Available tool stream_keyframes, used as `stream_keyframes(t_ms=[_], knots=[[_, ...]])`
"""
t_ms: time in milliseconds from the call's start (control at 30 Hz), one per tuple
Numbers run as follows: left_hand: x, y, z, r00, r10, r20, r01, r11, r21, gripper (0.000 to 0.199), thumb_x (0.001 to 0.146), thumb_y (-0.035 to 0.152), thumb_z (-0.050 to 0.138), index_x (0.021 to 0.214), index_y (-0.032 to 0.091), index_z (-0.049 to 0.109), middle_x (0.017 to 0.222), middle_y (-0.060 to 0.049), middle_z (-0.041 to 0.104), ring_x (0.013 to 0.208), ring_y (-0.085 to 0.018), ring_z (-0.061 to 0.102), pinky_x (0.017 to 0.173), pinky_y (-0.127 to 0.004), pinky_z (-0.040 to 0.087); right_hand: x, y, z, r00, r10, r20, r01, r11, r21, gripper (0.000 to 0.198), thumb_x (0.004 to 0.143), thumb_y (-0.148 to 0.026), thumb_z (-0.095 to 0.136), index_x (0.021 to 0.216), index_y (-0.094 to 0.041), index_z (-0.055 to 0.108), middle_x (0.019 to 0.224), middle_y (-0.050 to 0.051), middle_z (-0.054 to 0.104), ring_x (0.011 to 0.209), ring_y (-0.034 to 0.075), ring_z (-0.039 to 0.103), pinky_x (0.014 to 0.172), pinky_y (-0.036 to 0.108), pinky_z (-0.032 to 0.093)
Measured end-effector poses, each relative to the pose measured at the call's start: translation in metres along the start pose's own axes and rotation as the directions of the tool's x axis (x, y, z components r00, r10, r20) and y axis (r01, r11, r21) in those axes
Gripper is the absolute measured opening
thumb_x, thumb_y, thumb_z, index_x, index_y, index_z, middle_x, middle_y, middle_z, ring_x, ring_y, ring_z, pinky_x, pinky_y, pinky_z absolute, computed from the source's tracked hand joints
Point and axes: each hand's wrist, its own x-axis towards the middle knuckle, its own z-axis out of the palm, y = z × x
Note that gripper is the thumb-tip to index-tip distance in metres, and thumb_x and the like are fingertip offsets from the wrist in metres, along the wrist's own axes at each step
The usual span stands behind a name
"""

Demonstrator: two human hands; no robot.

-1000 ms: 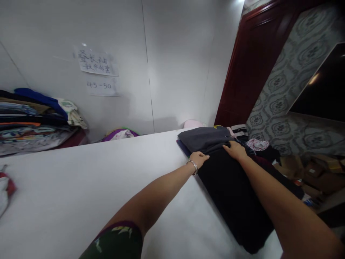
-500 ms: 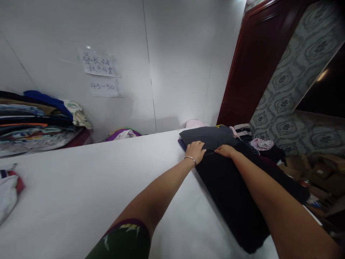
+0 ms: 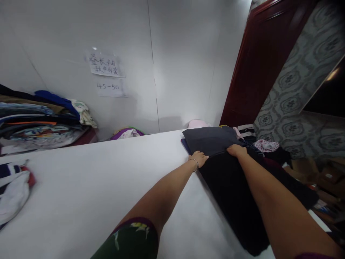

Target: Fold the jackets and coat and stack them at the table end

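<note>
A long black garment [image 3: 231, 194] lies folded on the right part of the white table [image 3: 113, 194], running toward me. Its far edge forms a straight line between my hands. At the left end of that edge, my left hand [image 3: 198, 159], a silver bracelet at the wrist, has its fingers closed on the cloth. My right hand [image 3: 237, 150] grips the edge farther right, thumb hidden. Just beyond both hands lies smooth grey cloth [image 3: 210, 138], with a bit of dark blue cloth [image 3: 185, 145] showing under its left side.
Stacked folded clothes [image 3: 40, 118] stand at the far left, behind the table. A white and navy garment [image 3: 14, 194] lies at the left table edge. More clothes [image 3: 266, 145] are heaped at right, near cardboard boxes [image 3: 326, 172]. Paper signs [image 3: 107, 68] hang on the wall.
Both hands have come slightly toward me with the black edge, and more grey cloth shows beyond it. The right hand has also shifted right, farther from the left. The view has turned slightly left.
</note>
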Motion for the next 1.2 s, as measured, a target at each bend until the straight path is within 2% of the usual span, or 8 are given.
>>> stream_keyframes(t_ms=[167, 300, 467, 667, 867, 1000, 1100, 1200], knots=[[-0.031, -0.002, -0.015, 0.985, 0.171, -0.007, -0.167, 0.971, 0.172, 0.012, 0.08, 0.033, 0.06, 0.075, 0.025, 0.067, 0.115, 0.0, 0.066, 0.133, -0.018, 0.035, 0.115, -0.032, 0.016, -0.01, -0.002, -0.004, 1.0, -0.011, -0.004, 0.011, 1.0, 0.019, 0.038, 0.083, -0.034, 0.041, 0.106, -0.024, 0.069, 0.12, 0.01, 0.062, 0.112, 0.032, 0.055, 0.095, 0.054, 0.035], [-0.079, -0.016, -0.041, 0.958, 0.286, -0.007, -0.267, 0.902, 0.339, 0.017, 0.081, 0.036, 0.057, 0.084, 0.026, 0.07, 0.117, -0.002, 0.065, 0.124, -0.019, 0.045, 0.112, -0.031, 0.025, -0.032, -0.008, -0.018, 0.994, -0.039, -0.097, 0.044, 0.998, 0.048, 0.046, 0.089, -0.041, 0.032, 0.122, -0.025, 0.06, 0.129, 0.009, 0.056, 0.121, 0.031, 0.048, 0.099, 0.055, 0.031], [-0.154, -0.034, -0.08, 0.988, 0.126, -0.094, -0.079, 0.914, 0.398, 0.019, 0.075, 0.041, 0.06, 0.079, 0.027, 0.071, 0.102, 0.0, 0.07, 0.1, -0.021, 0.06, 0.095, -0.031, 0.042, -0.082, -0.035, -0.03, 0.972, -0.203, -0.115, 0.213, 0.974, 0.078, 0.044, 0.089, -0.044, 0.037, 0.122, -0.026, 0.059, 0.13, 0.006, 0.057, 0.121, 0.027, 0.049, 0.099, 0.047, 0.035], [-0.263, -0.038, -0.096, 1.0, 0.012, -0.004, -0.009, 0.908, 0.419, 0.025, 0.077, 0.04, 0.053, 0.082, 0.023, 0.071, 0.081, 0.0, 0.071, 0.079, -0.018, 0.062, 0.073, -0.026, 0.046, -0.172, -0.062, -0.007, 0.865, -0.452, -0.22, 0.461, 0.887, -0.01, 0.043, 0.089, -0.044, 0.04, 0.127, -0.028, 0.054, 0.141, 0.004, 0.046, 0.135, 0.024, 0.031, 0.109, 0.053, 0.017], [-0.367, -0.034, -0.098, 0.999, -0.027, 0.031, 0.018, 0.96, 0.28, 0.027, 0.076, 0.042, 0.056, 0.086, 0.022, 0.072, 0.083, 0.0, 0.072, 0.079, -0.016, 0.062, 0.071, -0.023, 0.046, -0.221, -0.074, 0.005, 0.878, -0.397, -0.267, 0.414, 0.91, 0.005, 0.044, 0.089, -0.039, 0.04, 0.129, -0.025, 0.051, 0.146, 0.006, 0.038, 0.138, 0.026, 0.026, 0.108, 0.055, 0.022], [-0.428, -0.041, -0.102, 0.997, -0.001, -0.074, 0.01, 0.991, 0.131, 0.029, 0.077, 0.045, 0.059, 0.088, 0.023, 0.072, 0.087, -0.001, 0.072, 0.082, -0.016, 0.063, 0.074, -0.024, 0.047, -0.266, -0.115, 0.021, 0.767, -0.586, -0.26, 0.64, 0.723, 0.259, 0.044, 0.086, -0.044, 0.04, 0.123, -0.028, 0.057, 0.141, 0.003, 0.046, 0.135, 0.023, 0.032, 0.107, 0.047, 0.033], [-0.467, -0.051, -0.108, 0.984, -0.002, -0.177, -0.006, 0.999, -0.046, 0.034, 0.075, 0.05, 0.06, 0.089, 0.021, 0.072, 0.088, -0.004, 0.072, 0.081, -0.017, 0.064, 0.076, -0.026, 0.048, -0.309, -0.158, 0.058, 0.647, -0.741, -0.178, 0.719, 0.516, 0.465, 0.047, 0.083, -0.052, 0.04, 0.12, -0.032, 0.061, 0.135, 0.001, 0.052, 0.128, 0.025, 0.044, 0.106, 0.045, 0.037], [-0.501, -0.058, -0.127, 0.968, 0.0, -0.25, -0.02, 0.997, -0.079, 0.038, 0.075, 0.052, 0.061, 0.091, 0.02, 0.073, 0.087, -0.006, 0.072, 0.08, -0.017, 0.065, 0.074, -0.026, 0.048, -0.344, -0.206, 0.1, 0.51, -0.847, -0.149, 0.737, 0.341, 0.583, 0.044, 0.078, -0.058, 0.047, 0.116, -0.041, 0.063, 0.131, -0.003, 0.055, 0.125, 0.027, 0.046, 0.108, 0.048, 0.035]])
